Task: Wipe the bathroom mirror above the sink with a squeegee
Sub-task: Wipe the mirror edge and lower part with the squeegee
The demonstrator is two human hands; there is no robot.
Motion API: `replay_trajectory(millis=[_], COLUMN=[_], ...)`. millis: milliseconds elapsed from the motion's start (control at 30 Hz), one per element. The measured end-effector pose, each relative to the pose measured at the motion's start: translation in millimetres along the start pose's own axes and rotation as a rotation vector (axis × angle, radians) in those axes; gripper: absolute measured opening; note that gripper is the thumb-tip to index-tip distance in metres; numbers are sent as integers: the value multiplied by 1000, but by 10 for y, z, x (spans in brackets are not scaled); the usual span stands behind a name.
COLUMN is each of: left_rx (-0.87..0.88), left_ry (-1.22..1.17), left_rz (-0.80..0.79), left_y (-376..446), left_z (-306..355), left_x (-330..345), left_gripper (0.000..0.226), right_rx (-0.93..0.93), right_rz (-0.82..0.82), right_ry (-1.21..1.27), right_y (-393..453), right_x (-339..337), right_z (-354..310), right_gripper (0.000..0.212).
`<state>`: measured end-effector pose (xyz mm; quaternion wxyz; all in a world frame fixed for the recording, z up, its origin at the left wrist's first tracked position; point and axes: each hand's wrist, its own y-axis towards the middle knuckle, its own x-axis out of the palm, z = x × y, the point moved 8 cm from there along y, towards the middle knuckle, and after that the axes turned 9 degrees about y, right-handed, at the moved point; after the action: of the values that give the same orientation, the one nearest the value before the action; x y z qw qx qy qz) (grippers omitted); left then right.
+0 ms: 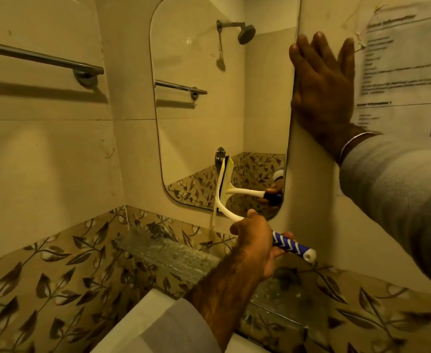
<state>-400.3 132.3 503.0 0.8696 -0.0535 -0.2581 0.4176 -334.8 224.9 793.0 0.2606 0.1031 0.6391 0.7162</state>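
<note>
Left hand [253, 244] grasps cream squeegee [224, 200], blue-striped handle; right hand [322, 84] flat, released.

Dim, warm yellow cast throughout. Hard shadow below towel rail [41, 58] on wall, suggesting light from above. Soft highlights on pale wall tiles [43, 149]; faint glare on mirror [209, 98]. Printed notice [400, 59] blurred, text illegible. Straight edges bowed by wide-angle distortion towards frame borders. Lower corners darker.

Mirror [196, 103]: glossy glass
Towel bar [41, 57]: shiny metal, ten o'clock
Squeegee [234, 212]: smooth plastic
Notice [400, 59]: matt paper
</note>
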Motion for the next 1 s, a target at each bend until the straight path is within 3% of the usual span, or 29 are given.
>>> replay_trajectory(millis=[267, 467, 1000], left_rx=[-25, -23, 229], left_ry=[3, 26, 653], left_rz=[5, 40, 38], left_y=[-159, -286, -482], left_z=[-107, -220, -320], left_x=[264, 577, 183], left_gripper=[37, 50, 39], right_rx=[1, 0, 2], right_rz=[-9, -9, -16], right_ry=[-1, 1, 7], right_y=[-6, -4, -8], right_x=[-6, -11, -7], right_z=[-10, -9, 2], right_gripper=[58, 57, 56])
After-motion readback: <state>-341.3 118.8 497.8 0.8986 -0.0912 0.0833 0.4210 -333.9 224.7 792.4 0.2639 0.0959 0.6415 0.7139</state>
